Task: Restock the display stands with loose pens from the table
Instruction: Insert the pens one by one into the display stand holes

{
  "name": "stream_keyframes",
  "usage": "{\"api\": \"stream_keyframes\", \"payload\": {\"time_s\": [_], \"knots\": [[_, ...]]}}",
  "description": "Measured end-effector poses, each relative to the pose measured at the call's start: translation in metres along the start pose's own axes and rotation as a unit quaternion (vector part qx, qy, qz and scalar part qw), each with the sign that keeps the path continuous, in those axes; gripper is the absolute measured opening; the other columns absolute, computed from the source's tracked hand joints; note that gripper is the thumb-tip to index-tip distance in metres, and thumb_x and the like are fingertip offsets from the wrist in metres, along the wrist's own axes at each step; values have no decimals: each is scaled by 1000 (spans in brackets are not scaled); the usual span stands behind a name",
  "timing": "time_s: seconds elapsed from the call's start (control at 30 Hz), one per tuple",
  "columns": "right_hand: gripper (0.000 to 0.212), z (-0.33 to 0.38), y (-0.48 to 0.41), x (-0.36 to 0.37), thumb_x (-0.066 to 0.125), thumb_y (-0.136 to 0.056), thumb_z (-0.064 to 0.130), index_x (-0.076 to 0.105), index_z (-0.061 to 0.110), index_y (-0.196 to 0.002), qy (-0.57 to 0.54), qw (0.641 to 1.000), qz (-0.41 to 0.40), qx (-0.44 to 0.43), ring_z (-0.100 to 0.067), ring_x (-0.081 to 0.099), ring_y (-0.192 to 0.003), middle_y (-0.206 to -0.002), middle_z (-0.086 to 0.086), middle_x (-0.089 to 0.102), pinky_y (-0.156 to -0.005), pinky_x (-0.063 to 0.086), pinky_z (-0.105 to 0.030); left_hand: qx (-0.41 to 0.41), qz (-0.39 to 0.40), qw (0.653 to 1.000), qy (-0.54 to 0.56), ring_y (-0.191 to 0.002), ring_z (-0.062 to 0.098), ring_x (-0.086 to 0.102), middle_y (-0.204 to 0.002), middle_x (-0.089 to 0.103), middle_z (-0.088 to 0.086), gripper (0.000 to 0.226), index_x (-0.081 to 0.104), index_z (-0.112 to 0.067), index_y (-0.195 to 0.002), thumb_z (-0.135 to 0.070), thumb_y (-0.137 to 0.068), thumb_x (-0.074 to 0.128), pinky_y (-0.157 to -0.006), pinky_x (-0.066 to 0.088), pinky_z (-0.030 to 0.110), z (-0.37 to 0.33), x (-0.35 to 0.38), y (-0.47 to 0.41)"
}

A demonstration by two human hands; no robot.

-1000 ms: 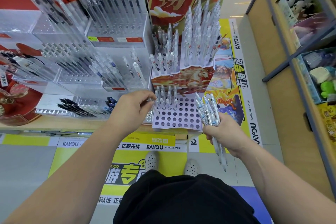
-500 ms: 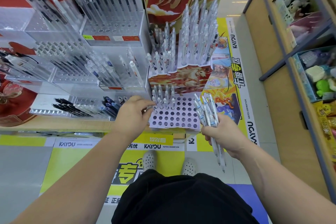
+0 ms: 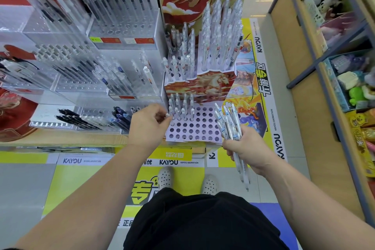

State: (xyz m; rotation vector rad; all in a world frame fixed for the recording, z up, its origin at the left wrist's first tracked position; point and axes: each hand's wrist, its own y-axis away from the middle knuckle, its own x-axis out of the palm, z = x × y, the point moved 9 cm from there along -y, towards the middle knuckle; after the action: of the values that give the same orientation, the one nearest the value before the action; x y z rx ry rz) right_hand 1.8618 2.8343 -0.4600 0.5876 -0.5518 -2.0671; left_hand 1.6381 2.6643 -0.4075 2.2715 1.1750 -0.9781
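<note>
Pen bundle (image 3: pixel 227 124) gripped in right fingers (image 3: pixel 230 146), single pen (image 3: pixel 167 115) pinched in left fingers (image 3: pixel 162 111) at purple stand (image 3: pixel 192 139).

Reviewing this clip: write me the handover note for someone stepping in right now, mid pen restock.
Left hand: pinches one pen by its top, at the left edge of the purple holed tray.
Right hand: grips a bundle of loose pens beside the tray's right edge.
Done: a few standing pens fill the tray's back-left holes; the upper tiers hold pens.
Left: seat the pinched pen, then fill the many empty holes from the bundle.
</note>
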Motion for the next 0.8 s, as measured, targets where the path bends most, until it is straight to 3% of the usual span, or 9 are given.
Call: {"api": "stream_keyframes", "payload": {"time_s": [0.27,0.37,0.47,0.6,0.7,0.8], "knots": [[18,5,2,2,64,-84,-5,60,6,-99,-4,1000,1,-5,-20,54,-53,-62,-10,60,-60,45,-39,12,25,999,-35,-72,20,64,-80,68,0,12,70,-11,-92,-19,-88,77,-77,57,41,-3,7,-3],[20,11,7,4,64,-85,-5,60,7,-100,-19,1000,10,-9,-22,53,-57,-61,-10,60,-62,42,-40,54,-13,998,-42,-70,13,55,-95,58,-4,33,66,-13,-107,-29,-84,83,-75,50,31,-18,-5,1],[20,23,15,9,64,-86,-8,58,4,-100,-57,997,40,-16,-23,53,-56,-60,-9,59,-56,43,-37,90,-36,995,16,-69,6,49,-89,56,-9,30,63,-19,-105,-36,-86,78,-66,39,18,-53,-16,13],[20,37,23,19,65,-84,-11,57,3,-94,-80,993,76,-35,-21,53,-54,-62,-8,56,-53,43,-36,-11,103,976,191,-59,12,52,-76,65,-10,10,65,-29,-97,-37,-93,69,-54,45,21,-92,22,20],[20,40,24,20,65,-84,-10,58,7,-90,-56,993,88,-57,-21,55,-54,-61,-2,58,-52,44,-35,-94,118,945,291,-56,21,47,-59,55,-7,13,68,-23,-86,-31,-96,68,-50,40,27,-95,43,18],[19,37,25,17,67,-85,-8,60,8,-90,-42,993,87,-64,-20,56,-54,-61,1,60,-52,46,-34,-114,123,945,282,-54,20,50,-56,51,-3,16,70,-16,-82,-26,-95,71,-51,40,27,-92,52,14]]}}
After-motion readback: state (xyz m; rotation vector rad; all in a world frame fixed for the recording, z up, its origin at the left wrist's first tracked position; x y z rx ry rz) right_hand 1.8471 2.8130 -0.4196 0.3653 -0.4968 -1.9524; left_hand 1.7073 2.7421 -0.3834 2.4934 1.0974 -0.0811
